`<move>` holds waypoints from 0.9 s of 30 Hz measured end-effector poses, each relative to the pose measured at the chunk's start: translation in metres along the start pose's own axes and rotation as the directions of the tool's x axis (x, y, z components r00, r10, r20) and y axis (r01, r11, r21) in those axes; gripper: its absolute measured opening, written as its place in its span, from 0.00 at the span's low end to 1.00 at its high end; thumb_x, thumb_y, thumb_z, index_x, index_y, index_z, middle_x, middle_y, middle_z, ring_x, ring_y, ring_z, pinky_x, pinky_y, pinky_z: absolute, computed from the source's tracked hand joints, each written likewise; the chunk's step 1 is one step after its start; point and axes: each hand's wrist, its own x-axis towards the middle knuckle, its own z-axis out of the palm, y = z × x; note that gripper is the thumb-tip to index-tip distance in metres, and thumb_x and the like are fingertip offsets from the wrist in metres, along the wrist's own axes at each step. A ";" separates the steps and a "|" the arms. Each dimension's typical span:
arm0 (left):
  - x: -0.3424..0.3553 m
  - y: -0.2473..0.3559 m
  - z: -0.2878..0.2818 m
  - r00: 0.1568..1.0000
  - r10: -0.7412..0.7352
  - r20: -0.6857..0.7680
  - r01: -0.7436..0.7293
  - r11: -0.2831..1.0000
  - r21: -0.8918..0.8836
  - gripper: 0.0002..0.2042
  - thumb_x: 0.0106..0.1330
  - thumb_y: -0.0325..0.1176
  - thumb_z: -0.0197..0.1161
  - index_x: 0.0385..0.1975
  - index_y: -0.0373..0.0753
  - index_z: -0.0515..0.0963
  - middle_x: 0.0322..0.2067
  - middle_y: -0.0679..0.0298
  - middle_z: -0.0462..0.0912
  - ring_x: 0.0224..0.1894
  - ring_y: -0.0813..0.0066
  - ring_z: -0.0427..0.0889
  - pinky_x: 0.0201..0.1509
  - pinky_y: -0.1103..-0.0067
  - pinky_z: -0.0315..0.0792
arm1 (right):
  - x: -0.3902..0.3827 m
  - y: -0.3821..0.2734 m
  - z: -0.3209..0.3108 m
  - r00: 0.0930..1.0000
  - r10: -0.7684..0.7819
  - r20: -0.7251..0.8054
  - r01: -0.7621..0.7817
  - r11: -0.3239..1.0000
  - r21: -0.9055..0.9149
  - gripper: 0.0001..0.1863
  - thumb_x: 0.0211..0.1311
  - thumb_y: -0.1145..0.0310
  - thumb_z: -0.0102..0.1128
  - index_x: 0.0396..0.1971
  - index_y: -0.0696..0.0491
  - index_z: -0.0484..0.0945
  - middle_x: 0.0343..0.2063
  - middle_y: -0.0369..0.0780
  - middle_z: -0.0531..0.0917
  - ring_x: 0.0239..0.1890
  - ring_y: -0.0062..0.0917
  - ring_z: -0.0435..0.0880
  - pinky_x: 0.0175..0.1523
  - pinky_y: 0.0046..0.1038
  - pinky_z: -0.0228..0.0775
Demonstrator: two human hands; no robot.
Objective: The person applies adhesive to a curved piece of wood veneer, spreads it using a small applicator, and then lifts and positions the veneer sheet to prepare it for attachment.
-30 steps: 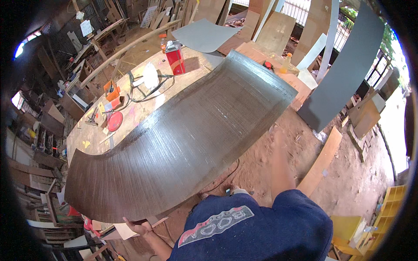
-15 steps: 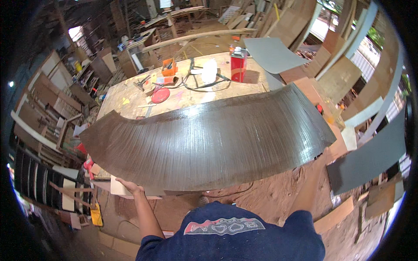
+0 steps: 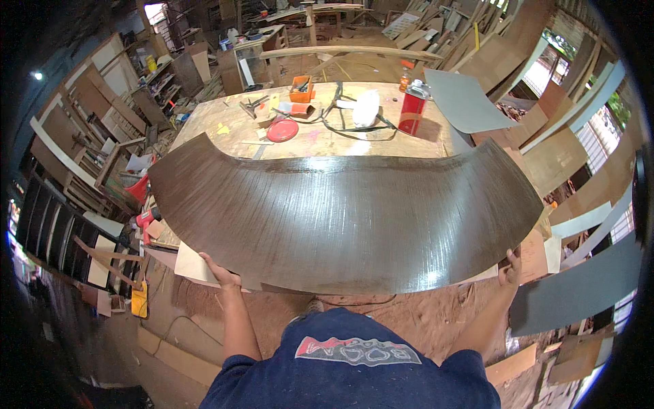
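A large, dark brown thin sheet [image 3: 340, 211] with a streaky, shiny face spans the near half of the workbench. My left hand [image 3: 221, 273] holds its near edge toward the left; the thumb shows and the other fingers are hidden beneath. At the near right corner my right hand [image 3: 509, 268] grips the edge, with fingers curled around it. Part of a pale board [image 3: 193, 264] shows under the sheet beside my left hand. How much of the sheet rests on the bench is hidden.
The plywood workbench [image 3: 231, 112] carries a red can [image 3: 412, 112], a red lid [image 3: 283, 131], an orange box [image 3: 301, 88], a white plastic bag [image 3: 366, 109] and a black strap [image 3: 334, 123]. A grey sheet [image 3: 470, 102] overhangs its far right corner. A red power tool [image 3: 145, 221] lies at left.
The sheet has swung round and now lies more squarely before me, its right end nearer. My right hand's fingers have come into clearer view. Both hands keep hold of the edge.
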 end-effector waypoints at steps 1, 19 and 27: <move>0.006 -0.004 -0.007 1.000 0.000 -0.008 0.000 1.000 -0.004 0.52 0.67 0.75 0.49 0.79 0.39 0.47 0.78 0.55 0.51 0.78 0.53 0.52 0.80 0.59 0.50 | -0.003 0.003 0.002 0.999 0.045 0.005 -0.045 0.998 -0.044 0.38 0.56 0.69 0.71 0.68 0.54 0.69 0.59 0.39 0.79 0.60 0.30 0.76 0.61 0.32 0.73; 0.029 -0.064 -0.112 0.823 -0.471 0.317 0.495 0.869 0.005 0.08 0.57 0.31 0.75 0.33 0.44 0.81 0.32 0.64 0.85 0.37 0.66 0.85 0.45 0.66 0.79 | -0.065 0.102 0.034 0.985 0.154 0.077 -0.166 0.968 0.187 0.41 0.46 0.78 0.74 0.66 0.57 0.71 0.60 0.42 0.80 0.64 0.38 0.77 0.73 0.45 0.66; 0.007 -0.043 -0.059 0.823 -0.505 0.261 0.519 0.855 0.018 0.09 0.55 0.30 0.76 0.22 0.45 0.79 0.22 0.67 0.81 0.28 0.71 0.83 0.37 0.71 0.77 | -0.057 0.148 -0.041 0.970 0.228 -0.084 -0.186 0.918 0.350 0.40 0.46 0.80 0.70 0.65 0.58 0.71 0.61 0.43 0.79 0.66 0.40 0.75 0.75 0.44 0.64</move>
